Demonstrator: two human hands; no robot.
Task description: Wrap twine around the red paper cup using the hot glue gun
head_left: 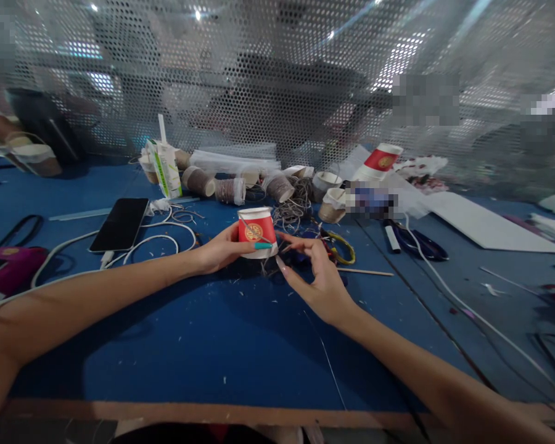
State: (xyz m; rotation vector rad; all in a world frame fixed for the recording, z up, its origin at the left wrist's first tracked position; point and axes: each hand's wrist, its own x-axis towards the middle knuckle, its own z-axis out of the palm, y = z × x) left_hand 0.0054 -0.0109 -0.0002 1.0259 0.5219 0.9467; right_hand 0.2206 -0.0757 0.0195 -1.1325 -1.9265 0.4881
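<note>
My left hand [219,248] grips a small red paper cup [257,229] with a gold emblem, held upside down just above the blue table [203,333]. A thin stick crosses the cup's side. My right hand [315,271] hovers right of the cup with fingers spread, its fingertips close to the cup and to a tangle of twine [293,209]. A thin thread runs from the right hand toward the table's near edge.
A black phone [120,224] with white cable lies at left. Behind the cup lie several twine-wrapped cups [231,190], a drink carton [166,166], another red cup [382,161], scissors [416,242], a yellow ring [342,246] and a wooden skewer [365,272]. Perforated mesh screen stands at back.
</note>
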